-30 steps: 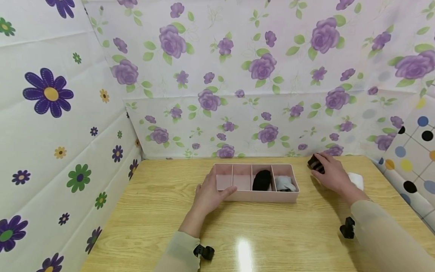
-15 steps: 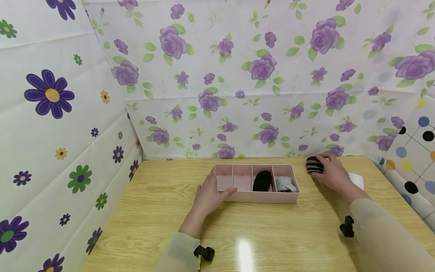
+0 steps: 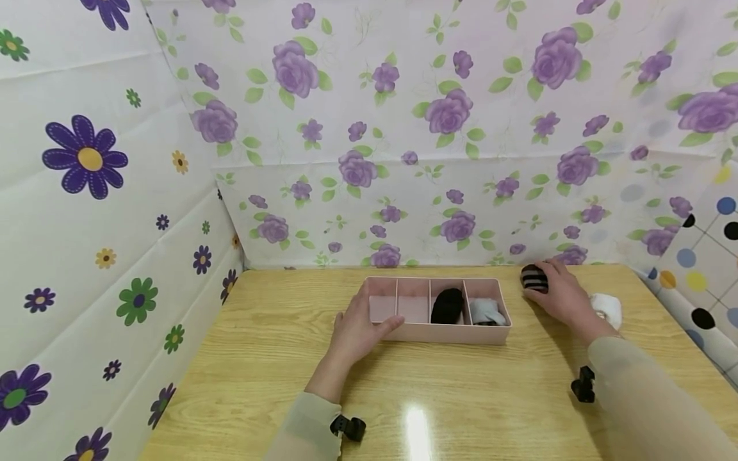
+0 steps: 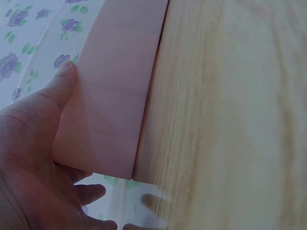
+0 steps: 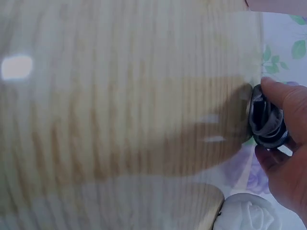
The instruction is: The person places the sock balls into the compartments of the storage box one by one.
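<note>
My right hand (image 3: 562,294) pinches a rolled dark sock with grey stripes (image 3: 534,279) at the back right of the table; in the right wrist view the thumb and fingers lie on either side of the roll (image 5: 269,120). My left hand (image 3: 354,330) rests on the left end of a long pink divided box (image 3: 450,334). Its thumb lies along the front rim, while the other fingers spread loosely past the end wall in the left wrist view. A black rolled sock (image 3: 447,306) fills the third compartment from the left, and a light grey one (image 3: 485,312) the rightmost.
A white rolled sock (image 3: 608,309) lies just right of my right wrist. Flowered sheeting (image 3: 403,211) rises behind the wooden table (image 3: 277,384), and more sheeting hangs along both sides. The box's two left compartments hold nothing visible.
The striped sock has turned a little in my right hand, its stripes going from slanted to nearly level. More of the white sock shows now. My left hand stays on the box.
</note>
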`<state>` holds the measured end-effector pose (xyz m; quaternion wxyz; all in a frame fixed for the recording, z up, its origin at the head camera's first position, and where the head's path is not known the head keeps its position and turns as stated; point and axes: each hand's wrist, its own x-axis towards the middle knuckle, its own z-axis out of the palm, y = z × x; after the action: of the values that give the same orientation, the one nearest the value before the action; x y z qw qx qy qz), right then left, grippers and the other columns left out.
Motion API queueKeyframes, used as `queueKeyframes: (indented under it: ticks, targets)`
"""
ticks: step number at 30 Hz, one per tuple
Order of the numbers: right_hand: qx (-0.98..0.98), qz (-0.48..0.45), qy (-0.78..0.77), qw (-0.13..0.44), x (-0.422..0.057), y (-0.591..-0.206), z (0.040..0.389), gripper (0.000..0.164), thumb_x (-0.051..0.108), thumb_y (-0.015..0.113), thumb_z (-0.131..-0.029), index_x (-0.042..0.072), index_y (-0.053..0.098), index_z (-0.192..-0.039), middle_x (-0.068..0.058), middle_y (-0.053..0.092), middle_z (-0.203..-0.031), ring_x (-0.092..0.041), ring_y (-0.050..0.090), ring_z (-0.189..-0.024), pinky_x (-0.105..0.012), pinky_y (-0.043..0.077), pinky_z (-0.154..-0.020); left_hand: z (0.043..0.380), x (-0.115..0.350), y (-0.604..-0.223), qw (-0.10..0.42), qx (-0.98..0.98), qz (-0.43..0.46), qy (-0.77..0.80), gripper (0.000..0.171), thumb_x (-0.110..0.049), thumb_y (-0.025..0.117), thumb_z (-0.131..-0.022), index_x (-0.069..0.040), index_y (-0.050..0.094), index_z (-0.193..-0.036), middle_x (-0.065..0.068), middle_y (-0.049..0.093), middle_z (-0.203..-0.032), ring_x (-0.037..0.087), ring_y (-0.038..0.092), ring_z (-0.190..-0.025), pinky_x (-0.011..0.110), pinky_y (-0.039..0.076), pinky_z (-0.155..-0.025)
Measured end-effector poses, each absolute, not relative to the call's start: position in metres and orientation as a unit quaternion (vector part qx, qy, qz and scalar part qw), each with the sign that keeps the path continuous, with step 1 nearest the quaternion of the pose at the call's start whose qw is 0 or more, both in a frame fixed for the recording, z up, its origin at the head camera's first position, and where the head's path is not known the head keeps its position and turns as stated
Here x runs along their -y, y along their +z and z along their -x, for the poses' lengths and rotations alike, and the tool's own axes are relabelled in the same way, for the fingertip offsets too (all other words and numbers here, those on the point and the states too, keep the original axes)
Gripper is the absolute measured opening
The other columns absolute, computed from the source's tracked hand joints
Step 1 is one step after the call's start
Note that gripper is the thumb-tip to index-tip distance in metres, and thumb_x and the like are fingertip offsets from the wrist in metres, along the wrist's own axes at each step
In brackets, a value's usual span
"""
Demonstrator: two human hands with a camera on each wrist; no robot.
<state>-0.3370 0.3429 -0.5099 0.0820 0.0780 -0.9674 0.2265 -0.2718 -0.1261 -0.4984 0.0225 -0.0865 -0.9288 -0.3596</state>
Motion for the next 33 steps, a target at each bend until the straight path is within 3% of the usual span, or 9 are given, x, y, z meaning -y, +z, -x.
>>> queueKeyframes:
  ticks: [7, 17, 25, 33]
  targets:
    - [0.967, -0.055, 0.238, 0.068, -0.338, -0.506, 0.331, 0.079, 0.033, 0.078, -0.106, -0.007, 0.040, -0.162, -0.045, 0.033, -0.159, -0.070, 0.038, -0.138, -0.083, 0.038, -0.106, 0.272, 0.126, -0.497, 0.022, 0.930, 0.084, -0.356, 0.118, -0.071, 0.074, -0.098, -0.012, 0.012, -0.179, 0.016, 0.032, -0.178, 0.038, 0.037, -0.161, 0.079, 0.016, -0.125]
    - [0.967, -0.049, 0.242, 0.056, -0.330, -0.507, 0.322, 0.082, 0.033, 0.079, -0.103, -0.005, 0.038, -0.162, -0.044, 0.030, -0.159, -0.072, 0.042, -0.131, -0.081, 0.044, -0.097, 0.272, 0.127, -0.500, 0.019, 0.931, 0.086, -0.354, 0.121, -0.077, 0.070, -0.096, -0.014, 0.010, -0.179, 0.014, 0.031, -0.179, 0.037, 0.036, -0.161, 0.079, 0.016, -0.125]
    - [0.972, -0.038, 0.226, 0.055, -0.328, -0.509, 0.320, 0.085, 0.032, 0.079, -0.103, -0.010, 0.036, -0.164, -0.045, 0.031, -0.158, -0.069, 0.044, -0.135, -0.081, 0.042, -0.105, 0.272, 0.126, -0.497, 0.024, 0.928, 0.088, -0.362, 0.120, -0.074, 0.073, -0.096, -0.010, 0.013, -0.179, 0.015, 0.032, -0.178, 0.038, 0.037, -0.161, 0.081, 0.017, -0.124]
    - [0.972, -0.020, 0.229, 0.044, -0.325, -0.507, 0.314, 0.084, 0.033, 0.076, -0.105, -0.009, 0.036, -0.165, -0.049, 0.034, -0.156, -0.070, 0.046, -0.132, -0.081, 0.044, -0.101, 0.272, 0.125, -0.498, 0.024, 0.928, 0.086, -0.361, 0.118, -0.070, 0.075, -0.097, -0.010, 0.014, -0.178, 0.016, 0.034, -0.177, 0.038, 0.039, -0.160, 0.081, 0.017, -0.124]
